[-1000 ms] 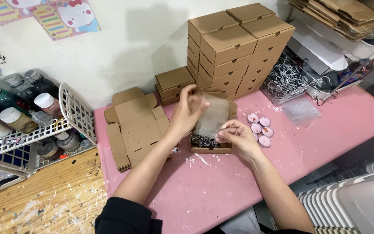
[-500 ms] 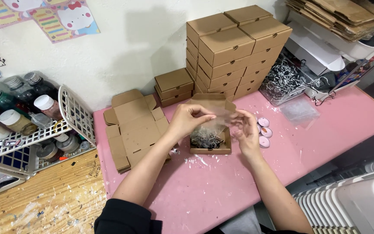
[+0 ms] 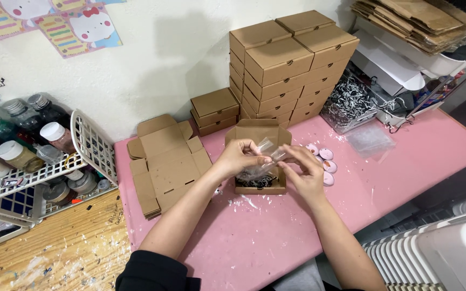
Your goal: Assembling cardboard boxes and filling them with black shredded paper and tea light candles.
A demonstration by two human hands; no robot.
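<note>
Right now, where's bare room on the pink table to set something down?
Free: the pink table near its front edge, below the open box; also right of the clear bag. Crowded: flat cardboard blanks left, stacked boxes behind, round pieces beside the right hand.

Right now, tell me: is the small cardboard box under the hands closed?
No. The small cardboard box sits open, lid flap raised, dark shredded filler showing inside.

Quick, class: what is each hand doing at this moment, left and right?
Left hand: closed, pinching the clear plastic bag over the open cardboard box.
Right hand: fingers pinching the same bag.
</note>
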